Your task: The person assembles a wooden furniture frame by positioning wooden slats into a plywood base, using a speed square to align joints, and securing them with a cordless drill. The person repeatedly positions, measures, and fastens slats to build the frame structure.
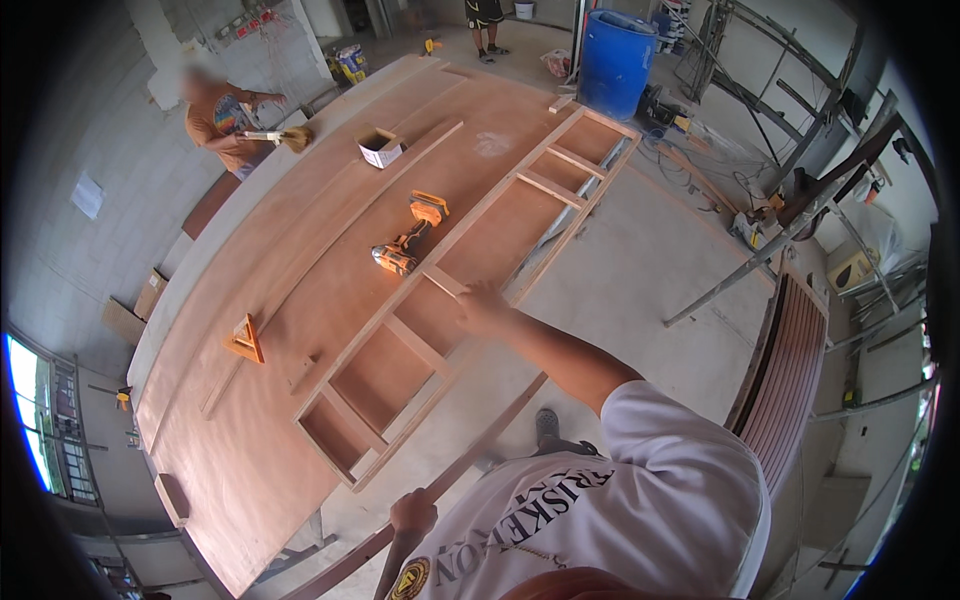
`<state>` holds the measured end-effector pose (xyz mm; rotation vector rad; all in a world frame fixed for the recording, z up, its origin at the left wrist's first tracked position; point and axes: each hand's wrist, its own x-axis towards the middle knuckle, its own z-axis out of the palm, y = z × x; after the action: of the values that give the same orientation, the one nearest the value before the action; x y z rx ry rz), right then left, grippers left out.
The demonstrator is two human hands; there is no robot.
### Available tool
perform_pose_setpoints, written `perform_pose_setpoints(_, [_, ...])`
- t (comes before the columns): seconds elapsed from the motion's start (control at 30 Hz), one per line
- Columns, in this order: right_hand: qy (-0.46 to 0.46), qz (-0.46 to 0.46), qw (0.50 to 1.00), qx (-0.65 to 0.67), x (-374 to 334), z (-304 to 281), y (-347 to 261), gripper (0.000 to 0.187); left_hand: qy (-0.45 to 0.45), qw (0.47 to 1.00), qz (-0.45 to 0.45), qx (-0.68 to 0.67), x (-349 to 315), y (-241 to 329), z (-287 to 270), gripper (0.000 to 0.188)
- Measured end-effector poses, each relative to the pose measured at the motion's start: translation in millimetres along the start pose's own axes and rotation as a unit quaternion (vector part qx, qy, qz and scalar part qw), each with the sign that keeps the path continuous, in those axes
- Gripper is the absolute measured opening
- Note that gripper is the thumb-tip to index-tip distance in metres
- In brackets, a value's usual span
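Note:
A ladder-like wooden frame with several crosspieces lies along the near edge of a large reddish-brown panel table, partly overhanging it. My right hand, arm stretched forward, is closed at the near end of a short wooden crosspiece in the frame's middle; its fingertips are partly hidden. Low in front of my body, my left hand is wrapped round a long, narrow wooden strip, which slants from lower left to upper right. Beyond the frame, an orange and black cordless drill lies on its side.
On the table are an orange triangular square, a small open box and a long thin batten. A person holding a brush stands across the table. Behind are a blue barrel and metal scaffolding; ribbed panels lean right.

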<state>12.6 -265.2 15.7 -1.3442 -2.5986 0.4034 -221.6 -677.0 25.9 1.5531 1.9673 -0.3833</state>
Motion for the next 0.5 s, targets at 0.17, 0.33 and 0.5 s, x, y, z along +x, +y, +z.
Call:
perform_pose_setpoints(0.17, [0.075, 0.008, 0.977, 0.199, -69, -18, -8, 0.04, -0.05, 0.994, 0.094, 0.032, 39, 63, -40, 0.029])
perform_pose_setpoints(0.33, [-0.119, 0.018, 0.909, 0.399, -129, -85, -40, 0.042, -0.049, 0.981, 0.175, 0.074, 95, 162, -88, 0.029])
perform_pose_setpoints(0.5, [-0.095, -0.228, 0.865, 0.437, -126, -169, -58, 0.071, 0.111, 0.928, 0.319, 0.161, 138, 297, -102, 0.03])
